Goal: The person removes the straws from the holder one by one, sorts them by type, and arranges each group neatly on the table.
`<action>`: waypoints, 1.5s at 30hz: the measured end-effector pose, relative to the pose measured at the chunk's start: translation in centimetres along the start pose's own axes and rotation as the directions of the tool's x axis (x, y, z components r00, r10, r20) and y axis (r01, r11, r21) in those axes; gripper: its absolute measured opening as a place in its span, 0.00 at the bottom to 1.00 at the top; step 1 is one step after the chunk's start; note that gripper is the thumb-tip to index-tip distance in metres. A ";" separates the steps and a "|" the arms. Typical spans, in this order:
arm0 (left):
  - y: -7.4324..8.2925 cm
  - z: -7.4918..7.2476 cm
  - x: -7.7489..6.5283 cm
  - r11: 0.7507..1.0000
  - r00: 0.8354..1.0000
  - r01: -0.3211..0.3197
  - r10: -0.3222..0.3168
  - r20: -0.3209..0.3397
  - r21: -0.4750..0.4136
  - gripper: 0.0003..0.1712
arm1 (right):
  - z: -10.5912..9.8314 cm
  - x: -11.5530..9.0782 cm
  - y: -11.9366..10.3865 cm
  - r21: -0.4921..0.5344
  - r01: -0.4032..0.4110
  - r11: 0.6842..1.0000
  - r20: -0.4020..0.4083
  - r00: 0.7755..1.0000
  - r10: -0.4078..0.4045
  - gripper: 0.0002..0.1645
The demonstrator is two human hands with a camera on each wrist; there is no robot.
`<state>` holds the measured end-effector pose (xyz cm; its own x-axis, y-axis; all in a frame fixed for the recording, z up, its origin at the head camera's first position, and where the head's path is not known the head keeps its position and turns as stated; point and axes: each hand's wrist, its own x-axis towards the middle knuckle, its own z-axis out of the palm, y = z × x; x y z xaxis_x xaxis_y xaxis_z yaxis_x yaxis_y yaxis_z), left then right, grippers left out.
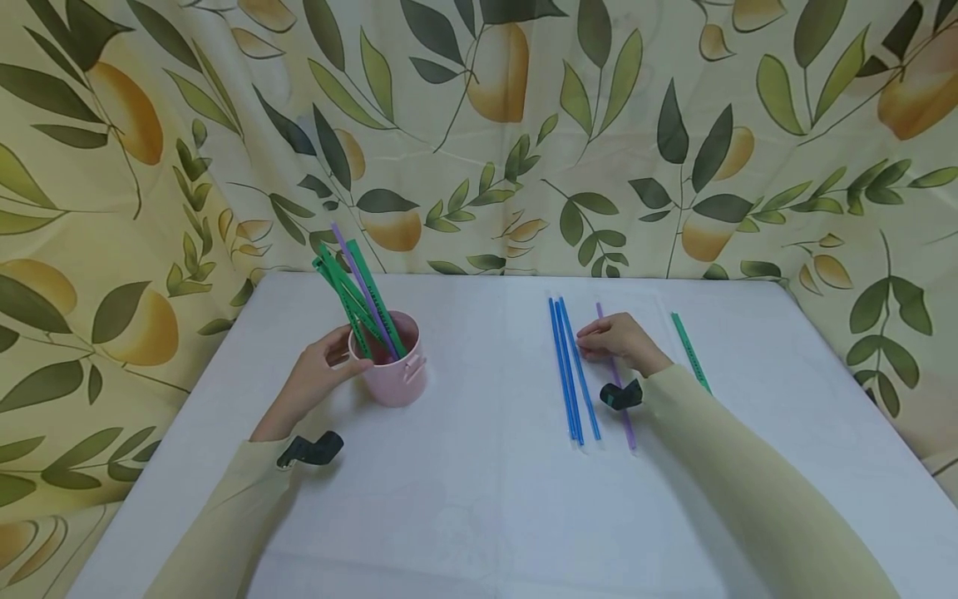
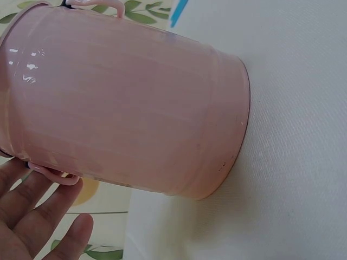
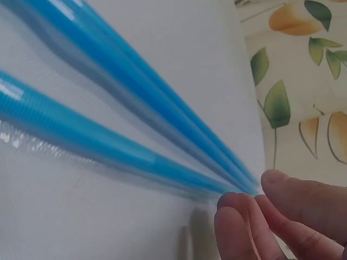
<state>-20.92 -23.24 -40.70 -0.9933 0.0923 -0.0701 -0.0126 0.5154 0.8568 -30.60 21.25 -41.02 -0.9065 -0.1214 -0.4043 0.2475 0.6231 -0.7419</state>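
The left hand held the pink bucket at its left side, thumb on the rim; in the left wrist view its fingertips lay at the small pink handle. The bucket stood upright on the left half of the white bench, with several green straws and a purple straw leaning out of it towards the upper left. The right hand was over the right half, its fingers loosely bent and its thumb parted from them in the right wrist view, just beside the rightmost of three blue straws; whether the fingertips touched that straw could not be told. The three lay close together, and clear film showed along the nearest one. A second purple straw lay partly hidden beneath the right hand, and a single green straw lay to the right, its near end at the pale sleeve. A dark wrist camera sat at each cuff. Behind the bench hung a cloth printed with leaves and orange-yellow fruit.
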 end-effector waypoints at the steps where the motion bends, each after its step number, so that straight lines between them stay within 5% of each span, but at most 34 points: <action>1: 0.0 0.0 0.0 1.000 1.000 0.000 0.000 0.000 0.000 0.41 | 0.0 -0.1 -0.1 -0.010 0.008 1.000 -0.003 1.000 -0.008 0.22; 7: -0.1 0.1 0.0 1.000 1.000 -0.009 0.009 0.002 -0.004 0.41 | -0.1 -0.8 -0.8 -0.010 0.056 0.998 -0.013 0.998 -0.056 0.25; 13: -0.1 0.1 -0.1 1.000 1.000 -0.007 0.007 -0.001 -0.004 0.41 | 0.0 -1.5 -1.4 0.074 0.202 0.977 -0.040 0.979 -0.200 0.25; 21: -0.1 -0.1 -0.2 1.000 1.000 0.001 -0.001 -0.001 -0.001 0.42 | 0.6 -2.4 -2.7 -0.003 0.455 0.890 -0.165 0.878 -0.450 0.24; 27: 0.0 0.0 -0.2 1.000 1.000 -0.009 0.009 0.000 -0.005 0.42 | 1.6 -3.1 -4.2 -0.085 0.562 0.823 -0.218 0.795 -0.566 0.20; 45: 0.1 0.0 -0.2 1.000 1.000 -0.018 0.018 -0.003 0.000 0.42 | 4.5 -3.7 -9.7 -0.053 0.658 0.751 -0.215 0.727 -0.652 0.17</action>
<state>-20.73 -23.19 -40.65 -0.9936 0.0995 -0.0532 0.0055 0.5134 0.8581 -28.10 12.16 -34.73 -0.8941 -0.3284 0.3045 -0.4284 0.4291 -0.7952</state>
